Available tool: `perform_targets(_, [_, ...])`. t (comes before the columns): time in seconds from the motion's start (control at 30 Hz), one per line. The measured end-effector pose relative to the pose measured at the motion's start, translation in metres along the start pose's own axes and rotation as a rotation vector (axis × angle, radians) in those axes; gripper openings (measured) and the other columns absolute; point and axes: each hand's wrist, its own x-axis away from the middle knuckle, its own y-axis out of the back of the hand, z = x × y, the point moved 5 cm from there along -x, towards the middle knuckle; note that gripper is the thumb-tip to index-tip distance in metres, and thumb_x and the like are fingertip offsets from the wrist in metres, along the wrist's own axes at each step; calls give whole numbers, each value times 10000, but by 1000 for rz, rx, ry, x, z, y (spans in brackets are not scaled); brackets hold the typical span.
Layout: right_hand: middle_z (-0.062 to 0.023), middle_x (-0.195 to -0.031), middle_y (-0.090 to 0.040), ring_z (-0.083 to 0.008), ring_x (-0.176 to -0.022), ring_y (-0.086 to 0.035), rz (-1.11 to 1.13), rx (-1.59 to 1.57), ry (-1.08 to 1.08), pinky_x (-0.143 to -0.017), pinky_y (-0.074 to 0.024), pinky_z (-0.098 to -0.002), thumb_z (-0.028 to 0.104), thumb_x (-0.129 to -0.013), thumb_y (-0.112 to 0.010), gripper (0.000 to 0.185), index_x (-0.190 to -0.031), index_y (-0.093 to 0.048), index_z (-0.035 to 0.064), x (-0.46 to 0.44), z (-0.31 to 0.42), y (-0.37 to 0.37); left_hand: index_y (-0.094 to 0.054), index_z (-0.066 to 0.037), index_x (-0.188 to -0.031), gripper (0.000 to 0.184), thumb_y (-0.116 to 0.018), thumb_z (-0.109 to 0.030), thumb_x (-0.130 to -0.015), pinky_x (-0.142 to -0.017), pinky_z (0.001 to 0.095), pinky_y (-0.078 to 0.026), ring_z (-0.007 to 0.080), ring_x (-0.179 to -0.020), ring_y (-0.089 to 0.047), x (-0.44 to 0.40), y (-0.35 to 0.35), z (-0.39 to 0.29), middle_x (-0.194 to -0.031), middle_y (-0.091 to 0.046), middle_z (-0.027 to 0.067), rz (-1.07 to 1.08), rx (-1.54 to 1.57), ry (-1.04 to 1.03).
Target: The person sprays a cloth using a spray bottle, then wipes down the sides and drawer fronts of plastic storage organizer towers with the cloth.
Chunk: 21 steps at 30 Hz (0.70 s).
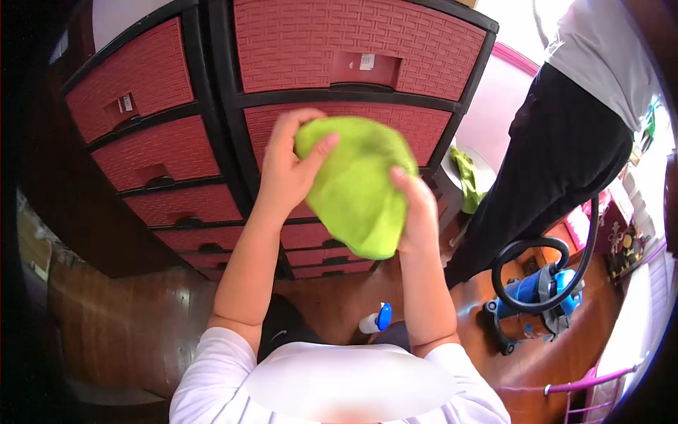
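Observation:
A lime-green cloth (357, 187), bunched into a rounded shape with a darker patch near its top, is held up before the red drawers (367, 42). My left hand (293, 159) grips its upper left edge, thumb on the near face and fingers behind. On the right side my right hand (418, 205) holds it the same way, its thumb on the cloth and its other fingers mostly hidden. The cloth and hands are slightly blurred.
Another person in dark trousers (544, 141) stands at the right. Beside them is a blue vacuum cleaner (530, 290) with a black hose. A white bottle with a blue top (371, 324) is near my lap. Another green cloth (466, 180) hangs over a pale surface.

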Motion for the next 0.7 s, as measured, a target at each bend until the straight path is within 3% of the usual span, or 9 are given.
perform_targets(0.1, [-131,-1086,-594,-222,-982,-599,-279,-82,661,-780,-514,-367,151,-910,-527,284,-1142,-515,-13,15,46,-20,-530,-35,-1149,321,-585,-195,-876,-935,378,-350,271,-1074,-457,0,24,-15,-1076,-481,133,-377,-597,-373])
perform_targets(0.13, [-142,-1082,-588,-255,-955,-601,-259,35,702,-793,-504,-385,158,-884,-542,275,-1103,-540,-8,2,48,-18,-507,-41,-1188,356,-558,-221,-885,-961,414,-319,295,-1122,-423,0,28,-5,-1143,-452,152,-414,-661,-386])
perform_targets(0.2, [-149,-1024,-576,-315,-942,-569,-299,802,1006,-886,-416,-447,155,-820,-574,268,-1040,-558,2,-33,55,-32,-461,-53,-1267,427,-505,-274,-905,-1013,484,-259,343,-1220,-354,2,32,18,-1276,-394,188,-486,-781,-417])
perform_targets(0.23, [-144,-970,-569,-341,-957,-535,-345,1478,1209,-966,-339,-493,145,-784,-591,273,-1016,-552,7,-52,47,-56,-433,-59,-1296,460,-485,-300,-907,-1022,506,-238,358,-1250,-323,4,28,27,-1316,-363,198,-461,-841,-413])
perform_targets(0.3, [-155,-945,-540,-371,-964,-469,-341,1498,1506,-928,-317,-489,150,-735,-595,259,-955,-569,17,-73,12,-90,-378,-73,-1356,528,-446,-351,-912,-1040,550,-196,389,-1310,-260,8,20,44,-1396,-300,216,-411,-961,-406])
perform_targets(0.4, [-161,-985,-533,-361,-1008,-462,-219,1453,1353,-958,-298,-497,170,-732,-605,288,-978,-568,22,-88,7,-100,-374,-80,-1376,559,-437,-375,-905,-1058,557,-167,405,-1356,-180,8,24,55,-1462,-216,223,-372,-977,-336])
perform_targets(0.5, [-144,-1044,-529,-320,-1042,-473,-306,1655,1448,-975,-283,-527,206,-713,-621,374,-1055,-577,61,-84,18,-67,-376,-79,-1382,563,-421,-379,-907,-1063,549,-160,400,-1357,-186,8,19,53,-1463,-224,226,-353,-1006,-341])
perform_targets(0.63, [-201,-1218,-468,-426,-1183,-369,-484,1400,1337,-1029,-183,-596,270,-735,-602,482,-1160,-550,49,-93,-22,-68,-381,-120,-1393,561,-412,-381,-896,-1075,520,-141,378,-1353,-223,7,12,58,-1450,-282,208,-327,-1007,-289])
perform_targets(0.7, [-238,-1238,-421,-440,-1215,-322,-77,1501,1396,-1007,-150,-651,318,-743,-583,455,-1134,-585,85,-86,-57,-102,-399,-66,-1370,561,-390,-367,-897,-1084,510,-113,384,-1348,-236,8,19,62,-1427,-329,207,-311,-938,-291])
